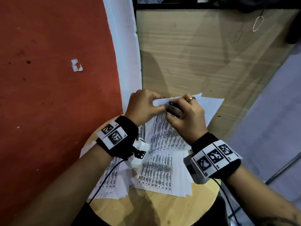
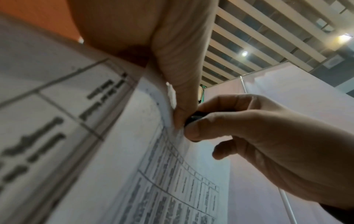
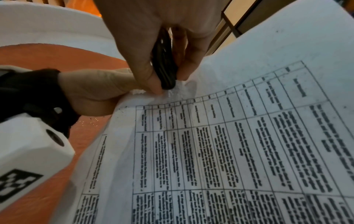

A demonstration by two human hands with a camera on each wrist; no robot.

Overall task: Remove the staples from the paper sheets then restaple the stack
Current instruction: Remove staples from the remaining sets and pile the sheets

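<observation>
Printed paper sheets with tables of text are lifted by their top corner above a round stool. My left hand pinches that corner between thumb and fingers, and the thumb presses the sheet edge. My right hand grips a small black and silver staple tool, whose tip sits on the same corner. From the right wrist, the tool points down at the crumpled corner, right beside the left hand. Whether it is a stapler or a remover I cannot tell. No staple is visible.
More printed sheets lie spread on the round wooden stool. A red wall stands close on the left and a wooden panel behind. Black cables run from both wrist cameras.
</observation>
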